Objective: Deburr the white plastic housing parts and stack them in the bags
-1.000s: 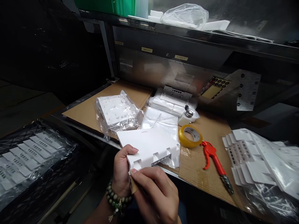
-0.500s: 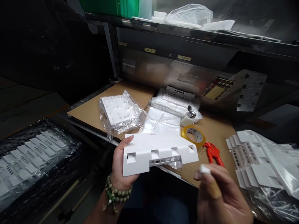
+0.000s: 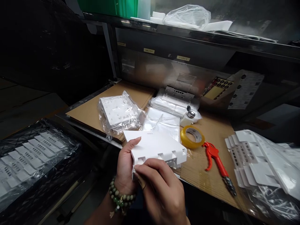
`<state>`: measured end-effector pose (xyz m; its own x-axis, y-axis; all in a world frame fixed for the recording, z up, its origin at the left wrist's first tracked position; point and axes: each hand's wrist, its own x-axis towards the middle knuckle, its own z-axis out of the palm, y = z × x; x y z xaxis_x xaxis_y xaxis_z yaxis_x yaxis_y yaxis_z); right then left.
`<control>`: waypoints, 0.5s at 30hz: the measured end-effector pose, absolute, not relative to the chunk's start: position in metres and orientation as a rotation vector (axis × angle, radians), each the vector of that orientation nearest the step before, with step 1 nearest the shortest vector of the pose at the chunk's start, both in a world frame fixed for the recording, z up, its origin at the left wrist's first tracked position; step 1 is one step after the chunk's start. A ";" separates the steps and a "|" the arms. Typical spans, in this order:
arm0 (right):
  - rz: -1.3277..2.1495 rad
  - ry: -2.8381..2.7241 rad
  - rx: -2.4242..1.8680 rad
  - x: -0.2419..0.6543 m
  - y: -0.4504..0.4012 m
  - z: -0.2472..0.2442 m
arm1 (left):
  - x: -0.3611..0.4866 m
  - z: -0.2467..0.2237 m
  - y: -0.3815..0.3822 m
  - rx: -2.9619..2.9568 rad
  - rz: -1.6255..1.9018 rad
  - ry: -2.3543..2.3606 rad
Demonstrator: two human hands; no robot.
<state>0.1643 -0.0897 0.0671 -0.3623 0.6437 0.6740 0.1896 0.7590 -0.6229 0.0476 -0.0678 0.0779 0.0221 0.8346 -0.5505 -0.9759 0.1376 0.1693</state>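
Head view: left hand (image 3: 127,167) clamped on white cover (image 3: 156,147), right hand (image 3: 161,190) pinching near its left corner

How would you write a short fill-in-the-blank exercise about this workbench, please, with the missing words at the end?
The beaded bracelets are on the ____ wrist.
The right hand has its fingertips at an edge of the ____ cover.
The trigger tool beside the tape roll is ____.
The box on the upper shelf is ____.

Missing words: left; white; red; green
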 end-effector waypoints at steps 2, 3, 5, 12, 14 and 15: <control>0.527 -1.940 -0.644 0.165 -0.091 0.068 | 0.047 0.078 -0.069 -0.283 1.422 0.586; 0.514 -1.945 -0.648 0.166 -0.091 0.067 | 0.048 0.077 -0.070 -0.281 1.418 0.579; 0.486 -1.928 -0.668 0.166 -0.092 0.066 | 0.048 0.077 -0.071 -0.274 1.417 0.573; 0.473 -1.856 -0.654 0.163 -0.097 0.050 | 0.052 0.076 -0.073 -0.221 1.377 0.589; 0.480 -1.846 -0.660 0.163 -0.097 0.048 | 0.053 0.076 -0.073 -0.211 1.374 0.580; 0.482 -1.837 -0.662 0.163 -0.097 0.048 | 0.053 0.076 -0.073 -0.209 1.371 0.577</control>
<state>0.1631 -0.0968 0.0480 -0.2722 0.6458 0.7133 0.2121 0.7634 -0.6102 0.0530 -0.0732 0.0760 0.0865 0.8608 -0.5015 -0.9604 0.2059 0.1877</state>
